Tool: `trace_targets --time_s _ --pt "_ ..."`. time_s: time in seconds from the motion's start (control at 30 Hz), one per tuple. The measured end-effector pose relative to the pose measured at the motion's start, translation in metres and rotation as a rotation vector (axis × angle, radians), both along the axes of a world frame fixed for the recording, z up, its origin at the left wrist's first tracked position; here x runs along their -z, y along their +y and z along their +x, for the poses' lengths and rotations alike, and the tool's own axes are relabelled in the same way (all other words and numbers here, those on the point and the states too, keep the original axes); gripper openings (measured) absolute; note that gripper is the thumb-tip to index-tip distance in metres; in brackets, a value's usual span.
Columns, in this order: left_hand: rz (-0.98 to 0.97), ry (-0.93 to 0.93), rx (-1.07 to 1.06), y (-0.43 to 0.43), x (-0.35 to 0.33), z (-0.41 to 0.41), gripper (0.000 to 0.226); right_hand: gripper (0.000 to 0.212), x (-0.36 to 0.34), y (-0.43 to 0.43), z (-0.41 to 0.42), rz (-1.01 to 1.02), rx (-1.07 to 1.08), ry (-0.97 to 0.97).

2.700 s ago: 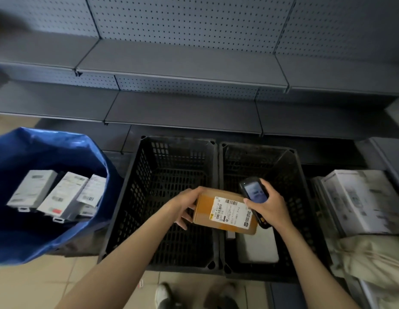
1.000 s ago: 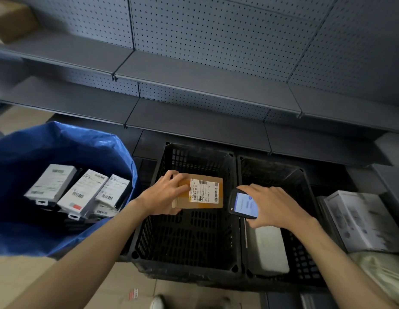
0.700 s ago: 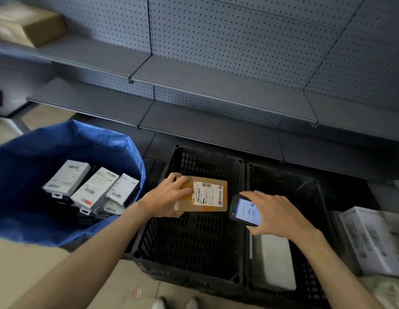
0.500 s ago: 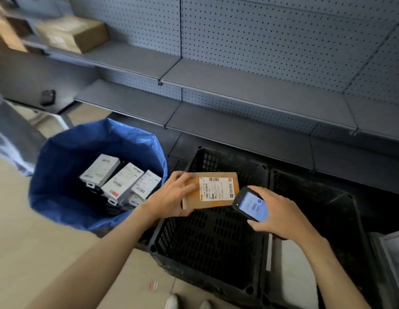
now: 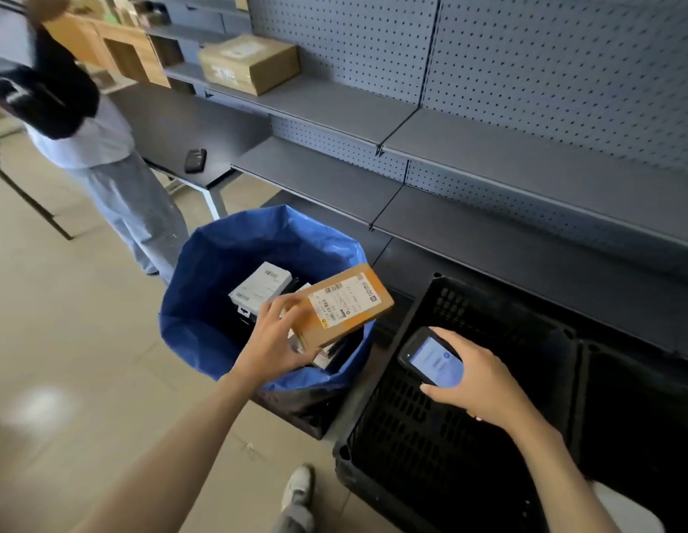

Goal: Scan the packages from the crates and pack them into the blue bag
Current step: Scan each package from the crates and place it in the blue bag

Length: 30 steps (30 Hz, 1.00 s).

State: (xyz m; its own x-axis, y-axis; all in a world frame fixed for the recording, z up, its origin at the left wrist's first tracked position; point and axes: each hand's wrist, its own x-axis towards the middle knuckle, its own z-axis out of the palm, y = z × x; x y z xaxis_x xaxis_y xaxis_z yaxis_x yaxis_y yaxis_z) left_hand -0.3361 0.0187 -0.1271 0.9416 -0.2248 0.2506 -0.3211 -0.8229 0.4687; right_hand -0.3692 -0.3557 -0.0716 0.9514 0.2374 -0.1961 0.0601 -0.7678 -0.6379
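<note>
Brown cardboard package (image 5: 344, 305), label up: gripped by the left hand (image 5: 273, 340), tilted above the open blue bag (image 5: 204, 302) holding white boxes (image 5: 260, 288). Scanner (image 5: 431, 359) clasped in the right hand (image 5: 477, 382), over a black crate (image 5: 484, 305).

Dim indoor view, lit softly from the left. A pale sheen lies on the floor (image 5: 40, 402) at the near left. The black crate (image 5: 411, 455) at the near right falls into deep shadow and shows little detail. The blue bag (image 5: 204, 302) is shaded inside. The handset (image 5: 434, 363) screen glows bright, its text washed out. Motion blur smears the standing person (image 5: 104, 148) at the far left and the label on the brown box (image 5: 342, 305). Wide-angle distortion bends the shelves (image 5: 488, 155) towards the edges.
</note>
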Motion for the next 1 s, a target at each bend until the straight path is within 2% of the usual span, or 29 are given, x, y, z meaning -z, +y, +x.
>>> trace_targets --time_s 0.2,0.37,0.5,0.6,0.7,0.83,1.0 --pt "-0.122 0.113 -0.147 0.037 0.058 0.036 0.067 0.095 0.008 0.050 0.024 0.000 0.101 0.064" --pt "-0.090 0.300 -0.177 0.028 0.105 0.058 0.058 0.094 0.011 0.074 0.028 -0.017 0.198 0.108" --pt "0.035 0.424 -0.143 0.012 0.132 0.071 0.065 0.097 0.016 0.081 0.020 -0.017 0.290 0.132" --pt "0.214 0.527 -0.141 0.005 0.139 0.075 0.071 0.085 0.016 0.087 0.013 -0.001 0.340 0.143" --pt "0.321 0.587 -0.093 0.005 0.144 0.079 0.076 0.084 0.017 0.093 0.008 0.005 0.386 0.154" --pt "0.369 0.617 -0.055 0.010 0.151 0.086 0.080 0.095 0.023 0.101 0.005 0.004 0.426 0.158" --pt "0.375 0.628 0.000 0.016 0.152 0.092 0.069 0.100 0.025 0.113 0.007 -0.022 0.434 0.146"
